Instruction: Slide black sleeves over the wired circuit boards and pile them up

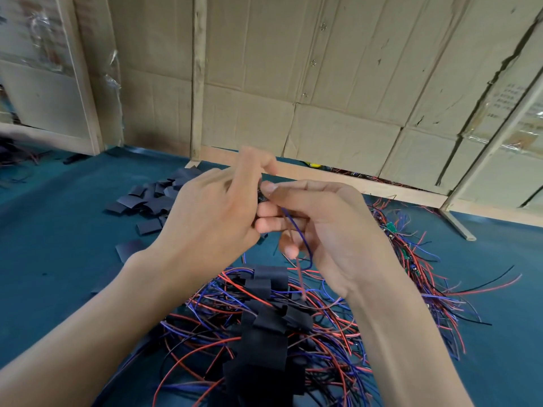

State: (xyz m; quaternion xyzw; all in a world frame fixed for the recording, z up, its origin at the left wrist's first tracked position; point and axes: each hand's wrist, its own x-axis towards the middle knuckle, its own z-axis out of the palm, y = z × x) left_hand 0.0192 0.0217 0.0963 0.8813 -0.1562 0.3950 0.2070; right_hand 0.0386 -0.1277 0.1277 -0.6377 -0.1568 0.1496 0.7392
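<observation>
A small black sleeve sits up in the air between the two hands, over the middle of the blue table. Only a bit of it shows, so I cannot tell if the board is inside yet. The left hand has its fingers curled round the sleeve. The right hand pinches it from the other side with thumb and finger, and a blue wire and a red one hang down from that hand. My guess is that this is the step where the sleeve is being slid over a board. Next, the sleeve likely needs a push along until the board is covered, with the wires kept straight so they do not snag, and then a drop onto the pile. The pile of done ones lies near, under the hands, all black sleeves and red and blue wires. Spare sleeves lie far left. Bare boards with wires lie to the right. A cardboard wall stands at the far side.
</observation>
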